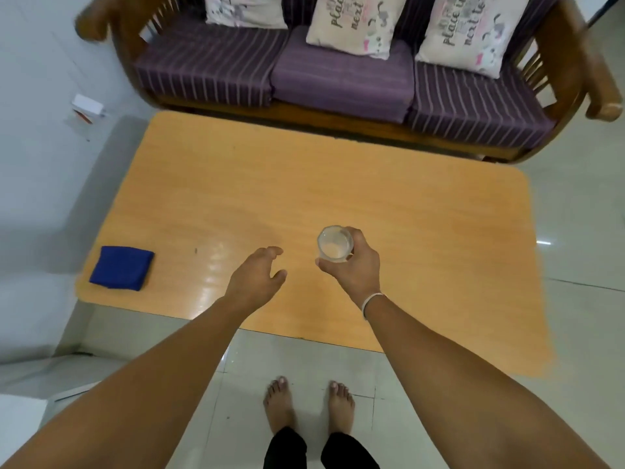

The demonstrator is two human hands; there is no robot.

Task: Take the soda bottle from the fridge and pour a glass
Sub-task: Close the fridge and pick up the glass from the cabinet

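Note:
A clear glass (334, 243) stands upright over the near middle of the low wooden table (304, 184). My right hand (355, 265) is wrapped around its side from the right. Whether the glass rests on the tabletop or is held just above it cannot be told. My left hand (257, 275) hovers a little to the left of the glass, fingers spread and curled, holding nothing. No soda bottle and no fridge are in view.
A folded blue cloth (121, 267) lies at the table's near left corner. A wooden sofa (338, 79) with purple striped cushions and printed pillows stands behind the table. A white wall runs along the left. My bare feet (309, 407) stand on pale floor tiles.

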